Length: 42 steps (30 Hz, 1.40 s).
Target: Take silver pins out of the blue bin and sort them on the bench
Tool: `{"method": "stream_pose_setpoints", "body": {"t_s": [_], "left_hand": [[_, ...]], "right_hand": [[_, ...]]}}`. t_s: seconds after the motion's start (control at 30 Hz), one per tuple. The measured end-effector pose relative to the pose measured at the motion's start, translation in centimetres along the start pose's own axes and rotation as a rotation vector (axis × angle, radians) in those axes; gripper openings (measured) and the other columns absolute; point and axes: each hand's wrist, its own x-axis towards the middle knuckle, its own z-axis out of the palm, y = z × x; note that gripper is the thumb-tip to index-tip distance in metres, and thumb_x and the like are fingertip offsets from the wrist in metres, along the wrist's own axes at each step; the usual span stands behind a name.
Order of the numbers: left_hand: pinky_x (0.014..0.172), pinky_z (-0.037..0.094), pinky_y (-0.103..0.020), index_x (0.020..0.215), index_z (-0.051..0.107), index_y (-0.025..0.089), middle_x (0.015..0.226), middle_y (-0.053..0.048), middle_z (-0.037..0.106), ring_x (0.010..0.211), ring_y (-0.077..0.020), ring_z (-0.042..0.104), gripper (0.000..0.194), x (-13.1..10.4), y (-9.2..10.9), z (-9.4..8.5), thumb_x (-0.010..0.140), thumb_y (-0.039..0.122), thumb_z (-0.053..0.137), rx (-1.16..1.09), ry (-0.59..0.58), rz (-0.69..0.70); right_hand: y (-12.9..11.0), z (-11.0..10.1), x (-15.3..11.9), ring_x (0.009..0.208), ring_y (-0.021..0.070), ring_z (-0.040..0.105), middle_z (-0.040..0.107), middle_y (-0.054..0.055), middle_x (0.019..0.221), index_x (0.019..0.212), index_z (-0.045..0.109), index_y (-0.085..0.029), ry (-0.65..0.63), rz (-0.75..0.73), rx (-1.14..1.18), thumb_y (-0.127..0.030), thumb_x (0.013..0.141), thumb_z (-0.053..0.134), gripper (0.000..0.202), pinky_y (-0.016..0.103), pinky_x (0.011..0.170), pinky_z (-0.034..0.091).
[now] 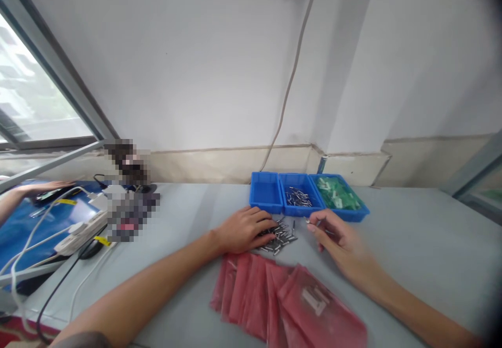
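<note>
A pile of small dark and silver metal pins (280,239) lies on the grey table. My left hand (251,229) rests on the left side of this pile, palm down, fingers spread. To the right of the pile, my right hand (333,233) pinches a small light-coloured piece (307,221) between thumb and index finger. Nearer to me, several red plastic bags (254,298) overlap in a row; the rightmost has white pieces showing inside. Behind the hands stand a blue bin with nothing in it (266,192), a blue bin of metal pins (298,197) and a blue bin of green bags (339,194).
On the left are a white power strip (80,233), cables and a blue mat (23,222), with another person's hand (47,186) over it. A wall (204,165) with a hanging cable (291,79) rises behind the table (411,233).
</note>
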Motion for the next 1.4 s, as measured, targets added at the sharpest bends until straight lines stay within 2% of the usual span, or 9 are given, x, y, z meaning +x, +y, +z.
{"method": "stream_pose_setpoints", "body": {"t_s": [0.23,0.47,0.57,0.67,0.73,0.87,1.07,1.27,1.4], "left_hand": [[0.099,0.053,-0.037,0.133,0.065,0.019,0.125,-0.009,0.071,0.112,-0.0223,0.067,0.037,-0.1,-0.1,0.0,0.113,0.044,0.048,-0.012,-0.015,0.001],[0.098,0.053,-0.038,0.135,0.064,0.019,0.127,-0.009,0.070,0.112,-0.0233,0.066,0.037,-0.2,-0.1,0.3,0.113,0.043,0.047,-0.013,-0.015,-0.001],[0.098,0.053,-0.039,0.135,0.064,0.019,0.126,-0.010,0.070,0.111,-0.0234,0.066,0.037,-0.2,0.0,0.3,0.113,0.043,0.048,-0.005,-0.009,0.002],[0.097,0.053,-0.038,0.135,0.064,0.019,0.125,-0.010,0.070,0.111,-0.0233,0.067,0.036,-0.2,0.0,0.2,0.113,0.043,0.048,-0.007,-0.010,0.004],[0.097,0.053,-0.038,0.134,0.064,0.019,0.126,-0.010,0.070,0.111,-0.0232,0.067,0.036,-0.2,0.0,0.1,0.113,0.043,0.047,-0.012,-0.016,0.002],[0.099,0.053,-0.038,0.135,0.063,0.019,0.127,-0.010,0.070,0.112,-0.0231,0.066,0.036,-0.2,0.1,0.0,0.113,0.043,0.047,-0.014,-0.021,-0.007],[0.099,0.053,-0.038,0.135,0.064,0.020,0.127,-0.010,0.070,0.112,-0.0226,0.066,0.036,-0.2,0.1,0.1,0.113,0.043,0.047,-0.027,-0.016,-0.006],[0.099,0.052,-0.038,0.135,0.064,0.019,0.128,-0.010,0.070,0.113,-0.0233,0.066,0.036,-0.2,0.0,0.2,0.113,0.043,0.047,-0.031,-0.017,-0.011],[0.099,0.052,-0.038,0.134,0.064,0.019,0.127,-0.010,0.070,0.113,-0.0234,0.066,0.036,-0.2,0.0,0.3,0.113,0.043,0.048,-0.027,-0.006,-0.006]], "right_hand": [[0.8,0.1,0.3,0.061,0.0162,0.057,0.064,0.001,0.086,0.108,0.069,-0.025,0.000,0.035,0.075,-0.060,0.103,0.058,0.037,0.032,0.062,0.049],[-0.8,-0.6,1.9,0.060,0.0132,0.055,0.064,0.001,0.090,0.104,0.072,-0.023,0.078,0.186,0.376,-0.061,0.092,0.074,0.040,0.028,0.056,0.047],[-0.9,-0.5,2.2,0.059,0.0130,0.053,0.064,0.000,0.089,0.099,0.072,-0.024,0.085,0.117,0.258,-0.057,0.089,0.079,0.035,0.029,0.058,0.049],[-0.1,0.1,2.2,0.067,0.0169,0.054,0.060,-0.001,0.078,0.092,0.070,-0.025,0.119,-0.020,0.132,-0.053,0.089,0.081,0.030,0.028,0.057,0.046],[0.6,0.3,2.0,0.067,0.0166,0.053,0.060,-0.002,0.076,0.090,0.070,-0.025,0.130,-0.060,0.078,-0.050,0.090,0.080,0.027,0.028,0.059,0.045],[1.2,0.3,1.8,0.061,0.0152,0.053,0.061,-0.002,0.077,0.096,0.070,-0.025,0.087,-0.022,0.089,-0.053,0.095,0.073,0.028,0.028,0.056,0.046],[0.7,0.0,1.4,0.057,0.0141,0.055,0.067,0.001,0.090,0.107,0.070,-0.023,0.050,0.036,0.098,-0.060,0.104,0.057,0.039,0.030,0.056,0.048],[0.4,0.1,1.0,0.062,0.0155,0.054,0.057,-0.004,0.076,0.103,0.066,-0.026,0.052,0.007,0.032,-0.051,0.102,0.064,0.025,0.029,0.061,0.047],[0.5,0.2,1.1,0.066,0.0166,0.053,0.057,-0.003,0.079,0.102,0.065,-0.026,0.035,-0.024,0.017,-0.050,0.102,0.065,0.024,0.029,0.061,0.048]]}}
